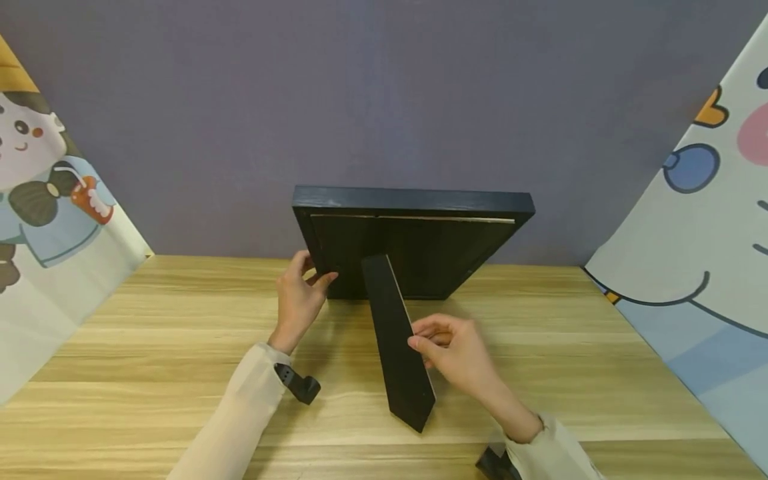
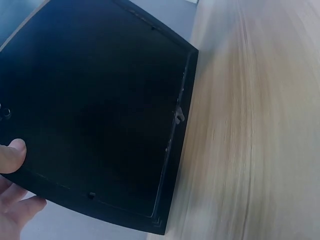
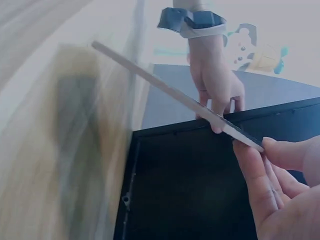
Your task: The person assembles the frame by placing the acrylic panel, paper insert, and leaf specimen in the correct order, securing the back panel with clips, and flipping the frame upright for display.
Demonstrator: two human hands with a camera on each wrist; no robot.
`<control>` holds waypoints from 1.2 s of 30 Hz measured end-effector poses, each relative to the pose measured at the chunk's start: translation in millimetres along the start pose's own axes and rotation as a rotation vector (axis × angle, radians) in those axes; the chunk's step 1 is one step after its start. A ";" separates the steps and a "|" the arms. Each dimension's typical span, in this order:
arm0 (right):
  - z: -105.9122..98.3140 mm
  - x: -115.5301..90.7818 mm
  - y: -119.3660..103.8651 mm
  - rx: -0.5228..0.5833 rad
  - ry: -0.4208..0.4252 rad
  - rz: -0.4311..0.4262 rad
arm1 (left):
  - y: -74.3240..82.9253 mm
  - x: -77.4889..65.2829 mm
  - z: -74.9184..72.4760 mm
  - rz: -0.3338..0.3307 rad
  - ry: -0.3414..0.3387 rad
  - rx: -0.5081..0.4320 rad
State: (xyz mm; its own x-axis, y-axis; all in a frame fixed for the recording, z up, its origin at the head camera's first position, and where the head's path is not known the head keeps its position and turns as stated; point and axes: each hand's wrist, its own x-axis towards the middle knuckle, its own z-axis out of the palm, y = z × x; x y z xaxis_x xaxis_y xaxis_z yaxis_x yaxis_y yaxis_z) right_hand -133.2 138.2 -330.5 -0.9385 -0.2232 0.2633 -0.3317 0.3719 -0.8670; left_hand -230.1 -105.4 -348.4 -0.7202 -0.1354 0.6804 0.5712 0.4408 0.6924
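Note:
A black picture frame stands on the table with its dark back toward me, its top edge leaning my way. My left hand grips the frame's left side low down; in the left wrist view the thumb lies on the back panel and the other fingers are behind the edge. From the middle of the back, a black easel leg swings out toward me. My right hand pinches the leg's right edge between thumb and fingers. The right wrist view shows this thin leg edge-on, its free end over the tabletop.
The light wood-grain table runs back to a grey wall panel. Cartoon-printed panels stand at the left and right. Black wrist devices sit on the left cuff and right cuff.

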 end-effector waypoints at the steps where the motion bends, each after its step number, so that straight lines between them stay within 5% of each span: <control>1: 0.9 -0.8 0.7 0.000 -0.002 0.000 | -0.1 0.3 -0.7 0.001 -0.008 -0.003; 13: 1.8 -9.0 4.0 0.001 -0.049 0.010 | -1.3 4.8 -11.9 0.011 -0.175 0.007; 23: -6.8 -23.9 7.6 -0.184 -0.189 -0.043 | -2.6 11.8 -31.4 -0.039 -0.386 0.015; 36: -4.8 -44.7 20.9 -0.188 -0.331 0.089 | -5.3 11.4 -31.3 -0.074 -0.404 0.028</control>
State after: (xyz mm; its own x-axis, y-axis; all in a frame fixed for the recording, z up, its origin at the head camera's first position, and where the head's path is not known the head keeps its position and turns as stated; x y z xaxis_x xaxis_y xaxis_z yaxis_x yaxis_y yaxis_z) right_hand -98.7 160.4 -358.3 -0.8929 -0.4501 0.0127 -0.2906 0.5545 -0.7798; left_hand -229.0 -137.0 -336.8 -0.8586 0.1890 0.4766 0.5054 0.4681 0.7249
